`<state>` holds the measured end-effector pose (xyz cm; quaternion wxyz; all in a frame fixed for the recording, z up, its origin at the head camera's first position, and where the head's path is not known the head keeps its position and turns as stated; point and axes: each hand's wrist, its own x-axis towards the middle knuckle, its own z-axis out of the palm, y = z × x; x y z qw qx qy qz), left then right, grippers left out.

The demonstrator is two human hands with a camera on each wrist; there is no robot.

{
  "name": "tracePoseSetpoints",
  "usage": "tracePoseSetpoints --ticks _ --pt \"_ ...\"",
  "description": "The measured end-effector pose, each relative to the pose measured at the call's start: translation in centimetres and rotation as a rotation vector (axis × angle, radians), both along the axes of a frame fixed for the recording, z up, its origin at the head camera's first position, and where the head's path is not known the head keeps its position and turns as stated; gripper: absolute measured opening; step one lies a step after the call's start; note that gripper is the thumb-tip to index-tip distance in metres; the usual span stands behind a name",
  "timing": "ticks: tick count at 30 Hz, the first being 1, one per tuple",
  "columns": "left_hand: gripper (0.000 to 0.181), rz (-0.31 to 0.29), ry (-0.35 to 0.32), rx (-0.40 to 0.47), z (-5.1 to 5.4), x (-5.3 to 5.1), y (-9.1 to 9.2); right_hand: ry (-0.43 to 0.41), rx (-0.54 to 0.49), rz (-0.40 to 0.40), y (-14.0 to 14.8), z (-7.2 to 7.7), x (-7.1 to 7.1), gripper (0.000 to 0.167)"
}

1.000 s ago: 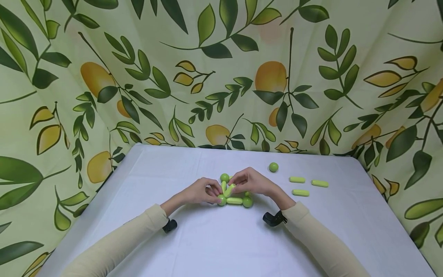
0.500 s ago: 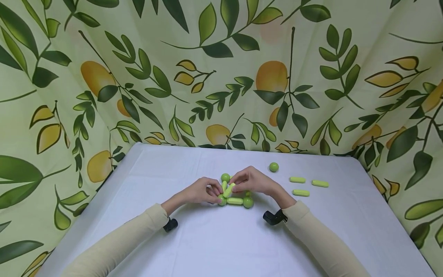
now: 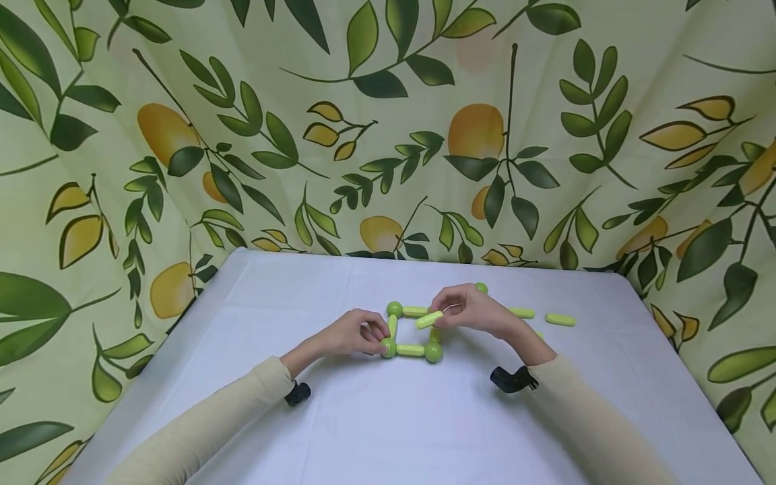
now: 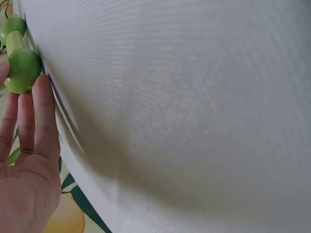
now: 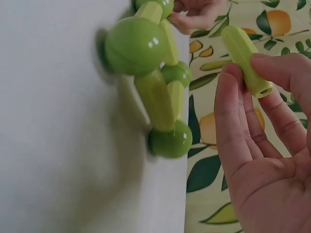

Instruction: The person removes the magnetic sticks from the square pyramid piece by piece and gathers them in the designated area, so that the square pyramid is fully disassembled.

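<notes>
A square frame of green balls and light green rods [image 3: 410,350] lies flat on the white-covered table. My left hand [image 3: 354,332] holds the ball [image 3: 388,347] at its near left corner; in the left wrist view the fingers and thumb lie around that ball [image 4: 23,70]. Above the frame's right side, my right hand [image 3: 475,310] pinches a loose rod [image 3: 428,320] between thumb and fingers. The right wrist view shows this rod [image 5: 245,58] tilted, a hole in its end, apart from the frame. From the head, the right hand hides the far right corner, whose ball [image 5: 170,139] shows in the right wrist view.
Beyond the right hand lies a loose green ball [image 3: 481,287], partly covered by it. Loose rods [image 3: 560,320] lie to the right, one mostly hidden by the right wrist. A leaf-patterned curtain [image 3: 388,135] hangs behind the table [image 3: 364,417].
My right hand has moved right and a little away from the near left corner, carrying the rod, which now tilts flatter. The left hand has stayed on its ball.
</notes>
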<state>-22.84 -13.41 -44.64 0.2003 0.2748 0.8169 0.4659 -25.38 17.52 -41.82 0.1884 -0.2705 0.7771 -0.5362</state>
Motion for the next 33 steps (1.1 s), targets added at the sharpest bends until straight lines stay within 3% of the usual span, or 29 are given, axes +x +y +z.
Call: tracePoseSetpoints --ticks 7,15,33 --pt "0.021 -0.021 0.019 -0.005 -0.1 -0.2 -0.1 -0.016 -0.030 -0.044 3.8 -0.8 0.9 0.023" --pt "0.021 -0.018 0.007 0.000 -0.2 -0.3 -0.1 0.025 -0.005 -0.125 7.9 -1.4 1.9 0.022" --pt "0.022 -0.027 0.016 0.012 -0.4 -0.1 -0.1 0.025 0.045 -0.327 14.1 -2.1 5.1 0.028"
